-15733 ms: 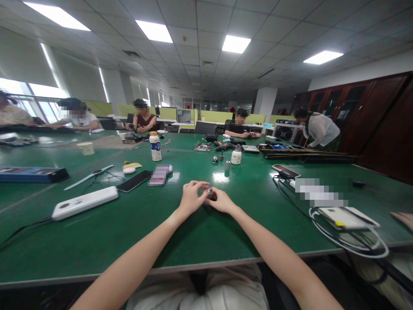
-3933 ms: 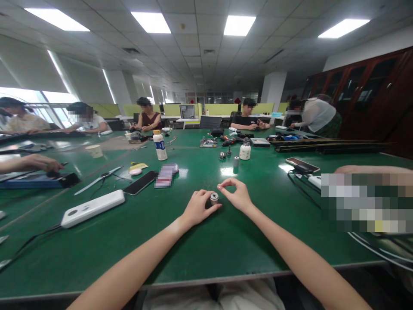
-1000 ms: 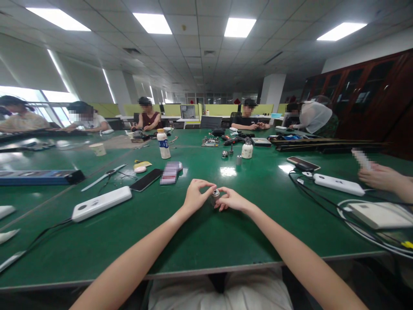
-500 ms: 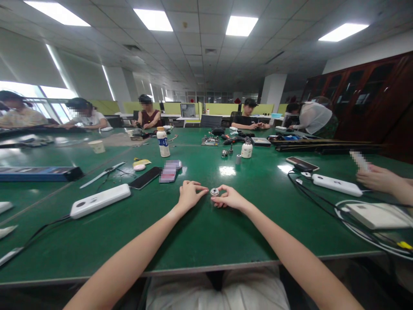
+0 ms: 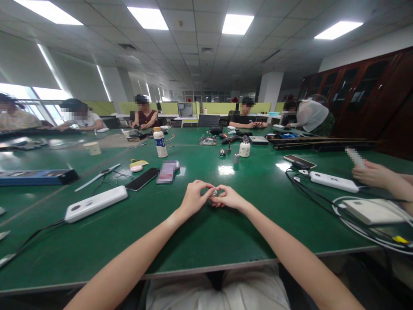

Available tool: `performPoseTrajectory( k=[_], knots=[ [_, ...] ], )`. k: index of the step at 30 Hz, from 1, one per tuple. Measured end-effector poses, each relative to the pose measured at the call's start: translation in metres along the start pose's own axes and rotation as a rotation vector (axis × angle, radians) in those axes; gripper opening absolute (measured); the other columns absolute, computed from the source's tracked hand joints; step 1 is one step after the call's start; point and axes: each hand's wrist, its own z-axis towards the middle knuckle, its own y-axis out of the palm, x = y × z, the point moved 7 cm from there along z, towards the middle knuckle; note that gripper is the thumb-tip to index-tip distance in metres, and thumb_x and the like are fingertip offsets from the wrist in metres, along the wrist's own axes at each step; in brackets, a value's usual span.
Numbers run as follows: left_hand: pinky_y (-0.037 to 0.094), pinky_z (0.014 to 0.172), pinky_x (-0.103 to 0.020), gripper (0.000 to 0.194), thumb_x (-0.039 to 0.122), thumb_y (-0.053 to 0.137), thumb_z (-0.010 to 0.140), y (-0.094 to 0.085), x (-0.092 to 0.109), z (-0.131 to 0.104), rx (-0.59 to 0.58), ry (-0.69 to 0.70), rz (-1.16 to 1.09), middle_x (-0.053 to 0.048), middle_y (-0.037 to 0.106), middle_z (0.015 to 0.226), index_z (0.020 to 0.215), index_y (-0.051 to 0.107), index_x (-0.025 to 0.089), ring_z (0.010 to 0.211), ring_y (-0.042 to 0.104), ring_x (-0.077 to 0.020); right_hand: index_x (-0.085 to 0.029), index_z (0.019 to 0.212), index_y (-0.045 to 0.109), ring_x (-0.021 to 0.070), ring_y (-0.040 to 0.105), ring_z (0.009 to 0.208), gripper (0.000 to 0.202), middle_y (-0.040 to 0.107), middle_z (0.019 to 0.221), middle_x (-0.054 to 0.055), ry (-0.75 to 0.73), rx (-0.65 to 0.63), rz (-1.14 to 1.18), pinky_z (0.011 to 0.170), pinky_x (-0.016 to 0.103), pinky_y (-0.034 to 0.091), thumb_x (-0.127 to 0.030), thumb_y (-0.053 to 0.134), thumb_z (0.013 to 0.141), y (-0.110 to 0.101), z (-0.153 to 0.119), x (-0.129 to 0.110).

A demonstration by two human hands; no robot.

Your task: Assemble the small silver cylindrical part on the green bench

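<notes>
A small silvery metal cylinder (image 5: 213,193) is at the middle of the green table (image 5: 206,241), mostly hidden by fingers. My right hand (image 5: 230,198) is closed around its right side, thumb and fingers pinching it. Over its top and left side, my left hand (image 5: 196,198) has thumb and forefinger pinched together. Whether the left fingertips hold the cylinder's rim or a tiny piece on it is too small to tell. Farther back are another short metal cylinder (image 5: 236,158) and a shiny round metal part (image 5: 222,152).
Left of my hands lie a phone (image 5: 142,179), a patterned purple-pink item (image 5: 167,172) and a white power bank-like device (image 5: 97,204). Bottles (image 5: 160,144) stand farther back. A second white device (image 5: 334,181) with cables lies right, near a co-worker's hand (image 5: 376,174). Other people sit across the table.
My left hand has moved right and its thumb and forefinger have closed at the top of the metal cylinder. My right hand keeps its grip. The view has shifted slightly.
</notes>
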Motion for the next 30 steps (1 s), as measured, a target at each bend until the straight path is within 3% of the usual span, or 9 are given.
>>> performPoseTrajectory(
  k=[5, 12, 21, 30],
  knots=[
    [0.046, 0.089, -0.038, 0.025, 0.033, 0.055, 0.091, 0.002, 0.002, 0.000, -0.035, 0.039, -0.020, -0.005, 0.078, 0.094, 0.096, 0.078, 0.026, 0.096, 0.062, -0.0232, -0.016, 0.098, 0.056, 0.0129, 0.067, 0.055, 0.039, 0.072, 0.063, 0.000, -0.003, -0.027, 0.009, 0.052, 0.020, 0.051, -0.029, 0.083, 0.073, -0.002, -0.001, -0.002],
    [0.045, 0.091, -0.040, 0.026, 0.030, 0.055, 0.090, 0.002, 0.006, -0.001, -0.033, 0.052, -0.023, -0.004, 0.077, 0.098, 0.102, 0.078, 0.027, 0.098, 0.060, -0.0237, -0.015, 0.104, 0.059, 0.0110, 0.065, 0.055, 0.037, 0.069, 0.061, -0.004, -0.081, 0.021, -0.041, 0.061, 0.023, 0.054, -0.004, 0.072, 0.071, -0.012, -0.002, -0.009],
    [0.045, 0.087, -0.040, 0.021, 0.026, 0.063, 0.083, -0.007, 0.010, -0.003, 0.058, 0.020, -0.010, -0.004, 0.076, 0.090, 0.101, 0.076, 0.025, 0.094, 0.061, -0.0243, -0.015, 0.105, 0.064, 0.0085, 0.060, 0.056, 0.033, 0.064, 0.065, -0.004, -0.236, 0.194, -0.192, 0.053, 0.017, 0.043, -0.006, 0.063, 0.073, -0.023, -0.009, -0.026],
    [0.044, 0.093, -0.040, 0.022, 0.018, 0.063, 0.082, -0.007, 0.008, -0.004, 0.070, 0.027, -0.080, -0.002, 0.077, 0.091, 0.100, 0.074, 0.024, 0.098, 0.063, -0.0227, -0.014, 0.110, 0.068, 0.0091, 0.059, 0.056, 0.041, 0.065, 0.063, -0.004, -0.177, 0.128, -0.266, 0.055, 0.018, 0.043, -0.001, 0.060, 0.072, -0.014, -0.009, -0.021]
  ],
)
